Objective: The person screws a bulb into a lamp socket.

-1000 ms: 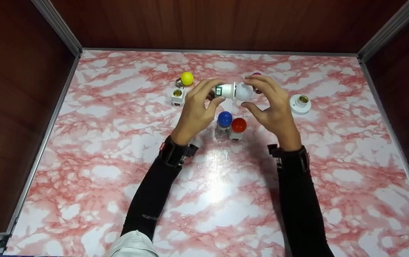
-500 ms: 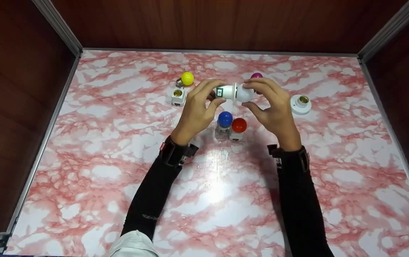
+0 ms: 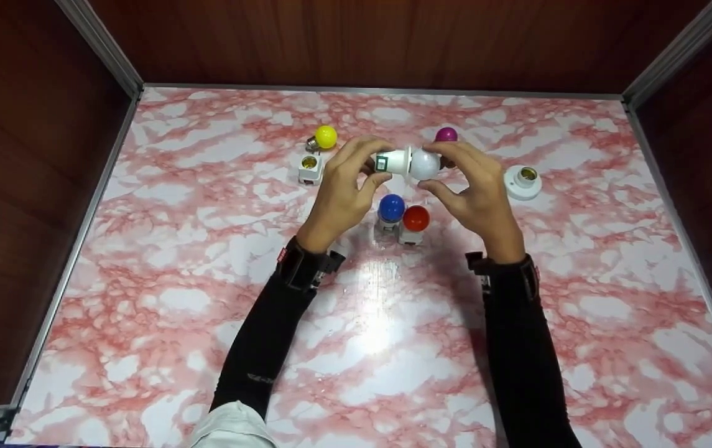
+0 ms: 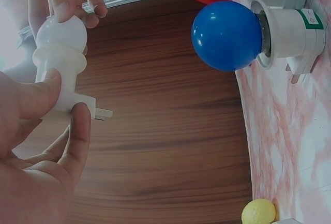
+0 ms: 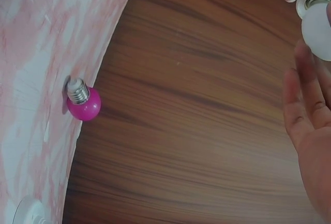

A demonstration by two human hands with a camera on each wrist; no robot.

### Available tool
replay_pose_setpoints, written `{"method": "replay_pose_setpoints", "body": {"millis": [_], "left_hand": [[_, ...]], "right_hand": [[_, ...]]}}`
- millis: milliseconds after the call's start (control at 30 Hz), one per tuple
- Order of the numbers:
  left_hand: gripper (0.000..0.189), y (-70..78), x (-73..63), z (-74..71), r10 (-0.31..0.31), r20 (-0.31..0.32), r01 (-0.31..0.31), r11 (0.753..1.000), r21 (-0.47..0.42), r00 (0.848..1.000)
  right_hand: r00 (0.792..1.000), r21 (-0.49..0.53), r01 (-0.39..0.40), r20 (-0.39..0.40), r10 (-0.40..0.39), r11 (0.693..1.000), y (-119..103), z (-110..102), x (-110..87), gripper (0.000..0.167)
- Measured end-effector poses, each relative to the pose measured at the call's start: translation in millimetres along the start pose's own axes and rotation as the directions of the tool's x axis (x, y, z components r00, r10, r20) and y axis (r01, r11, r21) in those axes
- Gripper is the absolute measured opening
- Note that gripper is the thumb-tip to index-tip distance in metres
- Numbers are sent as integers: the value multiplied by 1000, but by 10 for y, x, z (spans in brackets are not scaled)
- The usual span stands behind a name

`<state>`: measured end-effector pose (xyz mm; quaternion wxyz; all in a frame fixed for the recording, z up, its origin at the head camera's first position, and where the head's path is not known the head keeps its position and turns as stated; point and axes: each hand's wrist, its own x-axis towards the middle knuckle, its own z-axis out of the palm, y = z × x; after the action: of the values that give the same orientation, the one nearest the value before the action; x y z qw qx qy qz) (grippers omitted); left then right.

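My left hand (image 3: 342, 196) grips a white plug-in lamp socket (image 3: 398, 162) between thumb and fingers; its metal prongs show in the left wrist view. A white light bulb (image 3: 424, 165) sits at the socket's flanged mouth, with the pair lying sideways above the table. My right hand (image 3: 483, 196) pinches the bulb's round end, thumb below and fingers above in the head view. Below them stand a blue bulb (image 3: 392, 207) and a red bulb (image 3: 416, 218), each in a white socket. Part of the held socket is hidden by my left fingers.
A yellow bulb (image 3: 326, 136) lies behind a white plug-in socket (image 3: 310, 169) left of my hands. Beyond the right hand lies a magenta bulb (image 5: 85, 105). To the right is a round white lamp holder (image 3: 523, 182). Wooden walls (image 3: 356, 43) border the marbled table (image 3: 206, 348).
My right fingers have shifted slightly on the white bulb, uncovering more of the magenta bulb behind. My left hand stays nearly still with the socket.
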<state>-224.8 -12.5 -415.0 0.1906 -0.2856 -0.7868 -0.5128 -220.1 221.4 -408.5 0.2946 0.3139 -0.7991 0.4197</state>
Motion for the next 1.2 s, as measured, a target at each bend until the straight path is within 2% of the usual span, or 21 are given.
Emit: {"method": "replay_pose_setpoints", "body": {"millis": [567,933,1200], "left_hand": [[35,22,11,0,18,-10,-18,1000,4,1000],[35,28,11,10,39,-17,-39,999,17,999],[35,34,6,20,29,-16,-29,1000,2,999]], "right_hand": [[996,-18,-63,63,64,998,-14,-24,-12,49],[994,-20,-73,84,75,997,-3,-25,-14,46],[992,-23,-82,91,84,996,2,-29,-18,43]]}}
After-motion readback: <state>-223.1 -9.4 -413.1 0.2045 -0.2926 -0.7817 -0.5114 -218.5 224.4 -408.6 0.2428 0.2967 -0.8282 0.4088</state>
